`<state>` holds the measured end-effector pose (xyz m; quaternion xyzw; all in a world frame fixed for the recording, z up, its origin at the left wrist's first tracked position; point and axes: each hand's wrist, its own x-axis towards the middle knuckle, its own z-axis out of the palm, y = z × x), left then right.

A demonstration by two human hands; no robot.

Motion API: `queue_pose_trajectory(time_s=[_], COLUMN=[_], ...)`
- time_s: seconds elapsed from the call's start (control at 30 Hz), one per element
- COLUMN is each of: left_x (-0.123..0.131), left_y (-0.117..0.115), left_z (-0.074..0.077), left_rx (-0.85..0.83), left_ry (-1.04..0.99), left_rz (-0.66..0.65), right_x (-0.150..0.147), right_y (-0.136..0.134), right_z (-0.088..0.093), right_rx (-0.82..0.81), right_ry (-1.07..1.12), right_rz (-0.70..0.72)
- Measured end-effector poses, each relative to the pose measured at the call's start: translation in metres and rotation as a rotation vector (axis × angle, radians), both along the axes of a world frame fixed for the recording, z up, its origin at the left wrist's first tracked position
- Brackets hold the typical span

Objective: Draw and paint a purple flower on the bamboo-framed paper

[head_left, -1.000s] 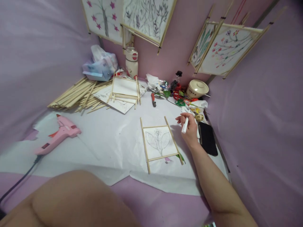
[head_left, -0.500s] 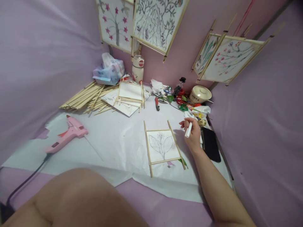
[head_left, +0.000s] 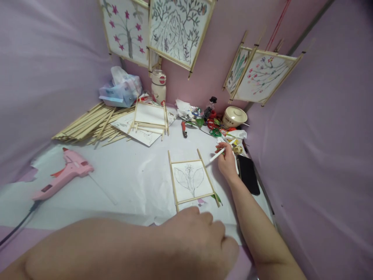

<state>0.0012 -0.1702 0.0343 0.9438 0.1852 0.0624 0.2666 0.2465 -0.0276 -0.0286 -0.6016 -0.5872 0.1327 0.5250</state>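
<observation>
My right hand (head_left: pixel 225 161) is closed on a white marker (head_left: pixel 217 155) just right of a small framed paper panel (head_left: pixel 190 180). That panel has wooden stick edges and a pencilled flower with two big leaves. The marker points left toward the panel's upper right corner. My left hand (head_left: pixel 201 237) is low in the foreground, near the front edge of the white paper sheet (head_left: pixel 131 175), just below the panel. Its fingers are curled under, and what they hold, if anything, is hidden.
A pink glue gun (head_left: pixel 62 173) with its cord lies at the left. Bamboo sticks (head_left: pixel 87 124) and more framed panels (head_left: pixel 150 116) are piled at the back. Craft clutter, a lidded bowl (head_left: pixel 234 116) and a black phone (head_left: pixel 247 175) line the right wall. Painted panels hang above.
My left hand has come forward into view beneath the panel. My right hand has tipped the marker from upright to pointing left toward the panel. The camera has shifted slightly.
</observation>
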Motion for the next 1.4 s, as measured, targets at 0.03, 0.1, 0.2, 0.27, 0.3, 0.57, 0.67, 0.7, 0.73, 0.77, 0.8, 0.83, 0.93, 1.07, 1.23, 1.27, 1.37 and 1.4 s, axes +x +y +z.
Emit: queue_pose_trajectory(time_s=[0.03, 0.1, 0.2, 0.27, 0.3, 0.57, 0.67, 0.7, 0.73, 0.77, 0.8, 0.83, 0.93, 1.07, 1.23, 1.27, 1.37, 1.4], left_x=[0.011, 0.028, 0.044, 0.051, 0.053, 0.058, 0.056, 0.056, 0.055, 0.055, 0.055, 0.055, 0.055, 0.055, 0.056, 0.056, 0.056, 0.056], left_y=[0.006, 0.012, 0.012, 0.011, 0.011, 0.014, 0.015, 0.016, 0.017, 0.018, 0.019, 0.021, 0.023, 0.024, 0.026, 0.027, 0.029, 0.029], left_z=[0.006, 0.012, 0.005, -0.006, -0.012, -0.030, -0.030, -0.029, -0.029, -0.029, -0.029, -0.029, -0.028, -0.024, -0.018, -0.017, -0.017, -0.017], left_rx=[0.033, 0.106, 0.262, 0.246, 0.224, 0.185, 0.244, 0.262, 0.277, 0.285, 0.287, 0.286, 0.272, 0.270, 0.253, 0.244, 0.229, 0.232], left_ry=[0.029, 0.109, 0.339, 0.402, 0.424, 0.537, 0.506, 0.494, 0.484, 0.475, 0.468, 0.462, 0.467, 0.487, 0.505, 0.512, 0.538, 0.547], left_rz=[0.030, 0.075, 0.065, 0.128, 0.140, 0.154, 0.193, 0.208, 0.221, 0.230, 0.237, 0.244, 0.257, 0.247, 0.253, 0.252, 0.234, 0.224], right_x=[0.002, 0.002, 0.000, -0.001, -0.001, 0.002, 0.000, -0.002, -0.003, -0.004, -0.005, -0.006, -0.009, -0.014, -0.012, -0.008, 0.015, 0.024], right_y=[0.001, 0.002, 0.001, 0.001, 0.001, 0.000, -0.002, -0.002, -0.003, -0.003, -0.003, -0.004, -0.004, -0.006, -0.005, -0.004, -0.001, 0.000], right_z=[-0.001, -0.001, 0.000, 0.000, -0.001, -0.009, -0.009, -0.008, -0.008, -0.007, -0.006, -0.006, -0.004, -0.002, 0.000, 0.000, 0.004, 0.005], right_rx=[-0.020, -0.026, -0.012, 0.002, 0.010, -0.127, -0.183, -0.200, -0.215, -0.225, -0.230, -0.232, -0.229, -0.219, -0.184, -0.174, -0.176, -0.182], right_ry=[-0.013, 0.006, 0.015, -0.037, -0.082, -0.435, -0.490, -0.502, -0.512, -0.518, -0.524, -0.530, -0.543, -0.546, -0.538, -0.538, -0.537, -0.529], right_rz=[-0.010, -0.037, -0.044, -0.037, -0.037, 0.042, 0.009, -0.003, -0.010, -0.014, -0.014, -0.012, 0.004, 0.055, 0.019, -0.027, -0.198, -0.245])
